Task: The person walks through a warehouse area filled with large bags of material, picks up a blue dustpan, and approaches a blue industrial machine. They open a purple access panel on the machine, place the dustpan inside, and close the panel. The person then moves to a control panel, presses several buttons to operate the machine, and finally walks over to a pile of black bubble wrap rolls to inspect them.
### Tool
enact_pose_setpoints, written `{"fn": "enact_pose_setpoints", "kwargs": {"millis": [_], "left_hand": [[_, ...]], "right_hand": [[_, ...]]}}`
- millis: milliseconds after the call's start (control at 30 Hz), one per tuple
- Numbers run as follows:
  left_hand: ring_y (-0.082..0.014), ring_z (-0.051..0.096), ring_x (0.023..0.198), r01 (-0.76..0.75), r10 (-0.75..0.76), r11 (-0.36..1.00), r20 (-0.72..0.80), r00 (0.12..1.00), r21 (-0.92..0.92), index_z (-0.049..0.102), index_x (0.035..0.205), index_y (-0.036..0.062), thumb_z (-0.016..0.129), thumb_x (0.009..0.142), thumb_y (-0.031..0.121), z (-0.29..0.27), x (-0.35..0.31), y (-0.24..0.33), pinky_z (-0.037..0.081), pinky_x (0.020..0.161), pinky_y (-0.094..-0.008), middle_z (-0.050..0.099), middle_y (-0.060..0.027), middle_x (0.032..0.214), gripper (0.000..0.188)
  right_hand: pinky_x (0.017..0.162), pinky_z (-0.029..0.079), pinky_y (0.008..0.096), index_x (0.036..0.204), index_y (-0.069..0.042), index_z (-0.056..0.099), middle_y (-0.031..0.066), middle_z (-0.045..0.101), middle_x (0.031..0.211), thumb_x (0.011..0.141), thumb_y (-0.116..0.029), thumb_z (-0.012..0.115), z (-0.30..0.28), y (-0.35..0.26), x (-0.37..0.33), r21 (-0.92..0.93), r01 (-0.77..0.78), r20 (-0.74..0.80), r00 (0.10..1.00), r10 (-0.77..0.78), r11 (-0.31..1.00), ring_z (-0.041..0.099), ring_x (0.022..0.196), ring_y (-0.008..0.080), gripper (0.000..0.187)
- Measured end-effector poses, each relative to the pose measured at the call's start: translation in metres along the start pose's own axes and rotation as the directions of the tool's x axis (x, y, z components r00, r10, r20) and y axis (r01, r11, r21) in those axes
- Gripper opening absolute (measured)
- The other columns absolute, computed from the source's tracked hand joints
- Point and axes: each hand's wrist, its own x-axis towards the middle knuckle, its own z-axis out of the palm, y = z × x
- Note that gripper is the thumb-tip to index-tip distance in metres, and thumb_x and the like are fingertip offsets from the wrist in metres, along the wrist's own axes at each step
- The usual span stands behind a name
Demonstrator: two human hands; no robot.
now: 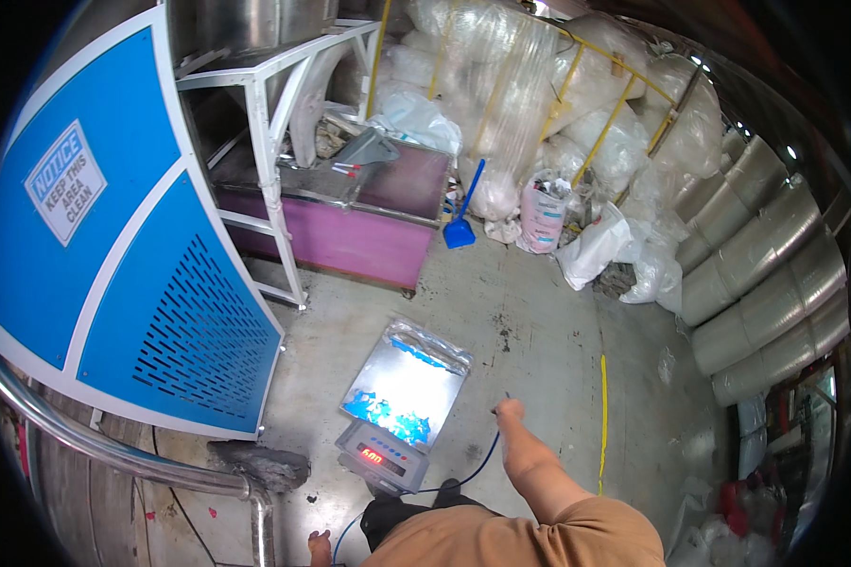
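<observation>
On the floor before me sits a platform scale [384,454] with a shiny metal pan and a lit red display. Blue scraps [388,416] lie across the near part of its pan, with a strip of more along the far edge. To the right of the scale, my right hand [509,410] is closed in a pinch. A blue cable [487,457] runs from the scale's near end up to it, and a small dark tip sticks out of the fingers. Low at the bottom edge, my left hand [320,546] has curled fingers beside a loop of cable; what they hold is hidden.
A blue machine cabinet [199,321] and a metal rail [123,454] stand at left. Behind are a pink bin [350,231], a blue dustpan [460,232] and bagged plastic [501,85]. Large wrapped rolls [761,246] line the right. Yellow tape [603,416] marks the floor.
</observation>
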Motion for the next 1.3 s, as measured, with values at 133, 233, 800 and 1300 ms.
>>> {"fn": "enact_pose_setpoints", "kwargs": {"millis": [133,233,800,1300], "left_hand": [[-0.0342,0.058,0.111,-0.049,0.04,0.992,0.075,0.996,0.113,0.052,0.131,0.0012,0.072,0.084,0.022,0.031,-0.028,0.01,0.049,0.089,-0.0436,0.06,-0.0187,0.123,0.054],[-0.0331,0.06,0.106,-0.09,0.066,0.969,0.112,0.992,0.231,0.055,0.127,0.0014,0.068,0.087,0.025,0.057,-0.061,0.0,0.052,0.082,-0.0434,0.061,-0.0172,0.119,0.049],[-0.0289,0.066,0.091,-0.67,0.279,0.459,0.622,0.732,0.583,0.068,0.109,0.0011,0.055,0.095,0.036,0.293,-0.23,-0.03,0.053,0.075,-0.0433,0.069,-0.0166,0.107,0.04],[-0.0383,0.063,0.101,-0.818,0.178,0.024,0.803,0.569,0.574,0.068,0.113,0.0054,0.053,0.093,0.04,0.564,-0.165,0.241,0.051,0.085,-0.0448,0.066,-0.0206,0.113,0.043]], "right_hand": [[0.067,0.055,0.0377,0.102,0.006,0.066,0.0185,0.071,0.099,0.087,-0.018,0.064,-0.044,0.099,0.05,0.449,-0.211,-0.005,0.971,0.238,0.868,0.069,0.078,0.0291,0.028],[0.06,0.053,0.0363,0.107,0.006,0.061,0.0195,0.069,0.101,0.09,-0.017,0.063,-0.066,0.12,0.074,0.792,-0.356,0.168,0.908,0.383,0.496,0.067,0.073,0.0277,0.029],[0.042,0.035,0.0284,0.108,0.0,0.052,0.0126,0.059,0.073,0.101,-0.012,0.045,-0.167,0.2,0.221,0.849,-0.421,0.451,0.892,-0.022,0.32,0.049,0.053,0.0168,0.016],[0.049,0.041,0.0308,0.089,-0.004,0.057,0.008,0.057,0.072,0.101,-0.021,0.044,-0.19,0.097,0.4,0.835,-0.409,0.517,0.812,-0.27,0.367,0.05,0.056,0.0188,0.024]]}}
